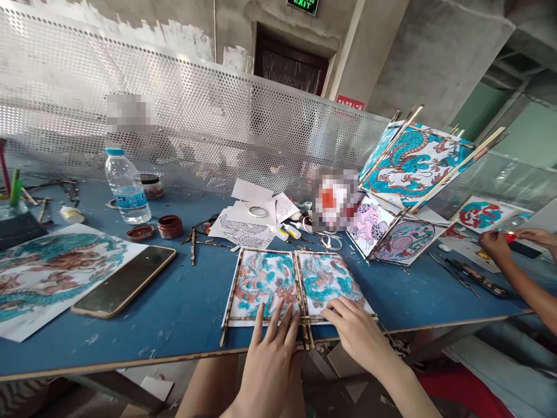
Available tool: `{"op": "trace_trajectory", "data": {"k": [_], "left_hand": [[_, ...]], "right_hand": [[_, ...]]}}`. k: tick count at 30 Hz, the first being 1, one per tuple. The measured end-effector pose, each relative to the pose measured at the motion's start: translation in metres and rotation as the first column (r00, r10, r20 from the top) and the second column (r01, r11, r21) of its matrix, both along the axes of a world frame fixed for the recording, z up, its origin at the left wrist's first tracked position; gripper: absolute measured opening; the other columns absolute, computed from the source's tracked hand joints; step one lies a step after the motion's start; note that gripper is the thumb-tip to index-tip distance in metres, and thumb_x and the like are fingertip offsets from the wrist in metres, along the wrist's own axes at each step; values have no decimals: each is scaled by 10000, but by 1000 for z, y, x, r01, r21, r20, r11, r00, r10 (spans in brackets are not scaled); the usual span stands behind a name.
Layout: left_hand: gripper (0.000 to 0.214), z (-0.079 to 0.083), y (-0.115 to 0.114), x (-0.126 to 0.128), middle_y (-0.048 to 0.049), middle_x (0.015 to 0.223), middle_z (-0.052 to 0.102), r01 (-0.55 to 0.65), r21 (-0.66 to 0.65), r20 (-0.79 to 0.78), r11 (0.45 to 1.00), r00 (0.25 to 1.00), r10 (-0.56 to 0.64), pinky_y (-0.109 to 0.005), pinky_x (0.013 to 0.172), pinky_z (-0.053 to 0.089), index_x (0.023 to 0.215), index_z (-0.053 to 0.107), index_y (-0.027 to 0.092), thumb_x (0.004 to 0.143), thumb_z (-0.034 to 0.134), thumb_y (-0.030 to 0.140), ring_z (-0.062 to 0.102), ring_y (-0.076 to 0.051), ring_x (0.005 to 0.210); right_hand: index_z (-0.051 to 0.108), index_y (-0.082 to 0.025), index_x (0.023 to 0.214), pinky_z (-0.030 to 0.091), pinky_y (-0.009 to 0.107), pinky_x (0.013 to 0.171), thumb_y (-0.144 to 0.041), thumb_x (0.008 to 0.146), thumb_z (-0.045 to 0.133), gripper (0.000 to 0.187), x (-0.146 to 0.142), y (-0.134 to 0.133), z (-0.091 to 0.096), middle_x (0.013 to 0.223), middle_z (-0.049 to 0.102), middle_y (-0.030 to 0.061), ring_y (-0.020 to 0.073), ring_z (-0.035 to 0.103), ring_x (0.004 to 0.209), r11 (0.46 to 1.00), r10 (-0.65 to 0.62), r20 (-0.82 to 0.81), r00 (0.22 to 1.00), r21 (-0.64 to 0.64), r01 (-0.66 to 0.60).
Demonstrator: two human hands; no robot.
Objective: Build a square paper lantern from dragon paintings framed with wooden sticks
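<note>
On blue tabletop (183, 307), drawings (265, 276) under both hands (272, 354) (357, 334), perforated screen (195, 133), concrete wall (235, 29)

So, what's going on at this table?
The person's left hand lies spread over the lower part of the left stick-framed drawing; the right hand, fingers bent, is at the lower part of the right drawing. Whether it grips anything is unclear. Both drawings lie side by side on the blue table. At far right, another person's hand is beside a small red glow.
</note>
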State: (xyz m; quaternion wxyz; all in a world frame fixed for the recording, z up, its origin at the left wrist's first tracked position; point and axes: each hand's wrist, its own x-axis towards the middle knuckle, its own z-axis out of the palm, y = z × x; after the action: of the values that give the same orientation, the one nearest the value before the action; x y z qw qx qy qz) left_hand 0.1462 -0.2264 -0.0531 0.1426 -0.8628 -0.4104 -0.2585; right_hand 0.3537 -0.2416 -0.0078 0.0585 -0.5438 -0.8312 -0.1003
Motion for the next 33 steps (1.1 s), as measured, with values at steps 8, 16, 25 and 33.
{"op": "trace_trajectory", "data": {"k": [8, 16, 25, 33], "left_hand": [[526, 1, -1, 3, -10, 1274, 557, 56, 54, -41, 997, 998, -54, -411, 1134, -51, 1222, 559, 176, 864, 379, 517, 297, -196, 1298], [577, 2, -3, 2, -36, 1307, 525, 42, 29, -38, 999, 998, -41, -429, 1122, -41, 1235, 551, 170, 836, 395, 557, 379, -254, 1257], [539, 0, -2, -1, -58, 1337, 487, 61, -100, -27, 993, 998, -64, -428, 1103, 47, 1304, 470, 164, 881, 340, 472, 409, -239, 1249], [503, 5, -2, -3, -74, 1362, 456, 99, -231, -65, 968, 991, -117, -480, 1111, 67, 1336, 425, 166, 885, 335, 371, 380, -250, 1274]], "right_hand": [[545, -229, 1116, 477, 305, 678, 99, 683, 323, 587, -4, 4, 15, 1010, 526, 65, 189, 553, 848, 989, 31, 22, 999, -143, -27], [608, -197, 943, 434, 336, 780, 80, 663, 404, 443, -27, 21, 48, 889, 546, 44, 208, 505, 886, 979, 144, 106, 984, -161, -126], [640, -208, 858, 394, 291, 696, 65, 659, 480, 374, -30, 40, 64, 837, 563, 22, 184, 509, 823, 960, 217, 101, 971, -200, -194], [666, -218, 967, 444, 294, 778, 120, 643, 343, 570, 6, 38, 70, 929, 624, 38, 172, 557, 898, 996, 79, -58, 995, -47, -82]]}}
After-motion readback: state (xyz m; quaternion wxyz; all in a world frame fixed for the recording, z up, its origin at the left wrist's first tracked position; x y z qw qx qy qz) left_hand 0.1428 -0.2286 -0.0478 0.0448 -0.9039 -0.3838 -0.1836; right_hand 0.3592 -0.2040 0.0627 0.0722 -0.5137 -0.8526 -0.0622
